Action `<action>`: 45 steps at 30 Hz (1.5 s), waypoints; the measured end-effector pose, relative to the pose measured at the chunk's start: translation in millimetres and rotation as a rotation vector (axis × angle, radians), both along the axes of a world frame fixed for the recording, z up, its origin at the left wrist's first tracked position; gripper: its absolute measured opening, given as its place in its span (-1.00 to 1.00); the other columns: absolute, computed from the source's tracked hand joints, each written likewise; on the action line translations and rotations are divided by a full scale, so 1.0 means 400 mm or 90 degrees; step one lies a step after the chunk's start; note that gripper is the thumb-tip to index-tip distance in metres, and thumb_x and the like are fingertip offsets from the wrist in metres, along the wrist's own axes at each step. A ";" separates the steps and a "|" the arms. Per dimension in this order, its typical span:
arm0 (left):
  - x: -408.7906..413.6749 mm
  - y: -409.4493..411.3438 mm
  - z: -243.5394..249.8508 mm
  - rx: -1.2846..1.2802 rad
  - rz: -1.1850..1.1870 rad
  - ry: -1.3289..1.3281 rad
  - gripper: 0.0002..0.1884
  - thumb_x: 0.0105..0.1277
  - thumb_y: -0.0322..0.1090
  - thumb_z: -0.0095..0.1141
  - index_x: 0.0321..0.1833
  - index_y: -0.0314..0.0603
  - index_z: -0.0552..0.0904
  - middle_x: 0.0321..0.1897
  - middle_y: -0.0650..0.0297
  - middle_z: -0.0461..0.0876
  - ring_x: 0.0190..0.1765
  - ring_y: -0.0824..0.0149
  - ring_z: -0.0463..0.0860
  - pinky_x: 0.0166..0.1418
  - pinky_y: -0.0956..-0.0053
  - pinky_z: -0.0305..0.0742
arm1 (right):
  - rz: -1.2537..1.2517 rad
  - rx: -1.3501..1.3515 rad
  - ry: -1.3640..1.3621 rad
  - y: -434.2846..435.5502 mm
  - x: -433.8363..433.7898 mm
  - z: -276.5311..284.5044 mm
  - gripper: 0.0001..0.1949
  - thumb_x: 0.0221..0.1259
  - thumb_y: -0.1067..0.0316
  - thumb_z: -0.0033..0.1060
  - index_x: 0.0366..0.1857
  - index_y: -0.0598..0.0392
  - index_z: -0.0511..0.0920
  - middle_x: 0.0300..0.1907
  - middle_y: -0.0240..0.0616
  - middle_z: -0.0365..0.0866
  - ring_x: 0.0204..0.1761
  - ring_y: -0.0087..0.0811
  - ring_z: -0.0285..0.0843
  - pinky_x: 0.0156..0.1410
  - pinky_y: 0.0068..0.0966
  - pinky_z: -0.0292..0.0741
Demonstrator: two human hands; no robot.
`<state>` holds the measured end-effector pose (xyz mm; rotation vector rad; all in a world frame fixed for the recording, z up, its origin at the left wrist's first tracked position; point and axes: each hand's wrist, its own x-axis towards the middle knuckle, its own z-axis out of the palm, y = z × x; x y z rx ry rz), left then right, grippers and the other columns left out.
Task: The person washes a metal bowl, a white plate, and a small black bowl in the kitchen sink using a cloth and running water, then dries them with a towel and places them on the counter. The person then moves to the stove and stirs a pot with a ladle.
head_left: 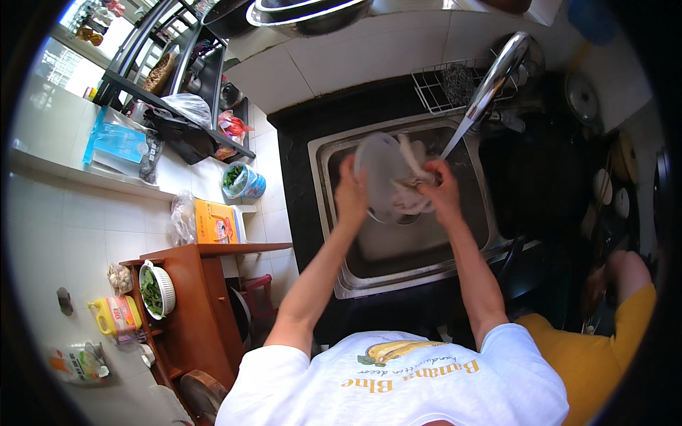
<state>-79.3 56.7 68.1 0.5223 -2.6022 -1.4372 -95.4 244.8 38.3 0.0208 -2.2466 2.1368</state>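
Over the stainless steel sink (pixel 405 261), my left hand (pixel 351 189) grips the edge of a pale, translucent dish or lid (pixel 379 170), blurred by motion. My right hand (pixel 441 191) holds a light, wet cloth (pixel 413 197) against or close beside its right side. A chrome faucet (pixel 495 80) reaches in from the upper right, its tip just above my right hand, and what looks like a stream of water runs from it. The drain shows partly beneath the dish. Whether the cloth touches the dish is blurred.
A wire rack (pixel 437 88) with a steel scourer (pixel 458 84) stands behind the sink. To the right, a person in a yellow top (pixel 570 346) is at the dark counter, close to my right arm. A wooden cabinet (pixel 181 298) and a white basket of greens (pixel 166 290) are at left.
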 end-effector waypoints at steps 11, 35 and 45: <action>-0.034 0.204 -0.188 0.107 -0.112 -0.029 -0.59 0.19 -0.35 -0.09 0.16 -0.11 0.43 -0.28 -0.14 0.57 -0.18 -0.05 0.57 -0.14 0.22 0.43 | -0.060 0.351 -0.061 0.033 -0.060 -0.227 -0.59 -0.09 0.28 0.17 -0.04 -0.01 0.44 -0.07 -0.15 0.42 -0.06 -0.10 0.42 -0.03 -0.30 0.39; -0.010 0.137 -0.200 0.549 -0.068 -0.208 -0.57 0.36 -0.19 -0.10 0.26 -0.07 0.31 0.06 0.25 0.46 0.03 0.35 0.47 0.08 0.42 0.37 | -0.299 -0.367 -0.096 0.091 0.000 -0.086 -0.84 -0.02 0.48 0.20 -0.31 0.12 0.51 -0.30 -0.36 0.52 -0.24 -0.48 0.47 -0.17 -0.58 0.42; -0.018 0.060 -0.103 0.741 -0.044 -0.243 -0.56 0.22 -0.44 -0.08 0.21 -0.11 0.38 0.01 0.18 0.49 0.01 0.23 0.50 0.09 0.43 0.38 | 0.127 0.397 0.296 0.027 -0.101 -0.102 -0.44 -0.10 0.25 0.28 0.12 -0.07 0.37 -0.08 -0.13 0.52 0.00 -0.12 0.45 0.10 -0.34 0.36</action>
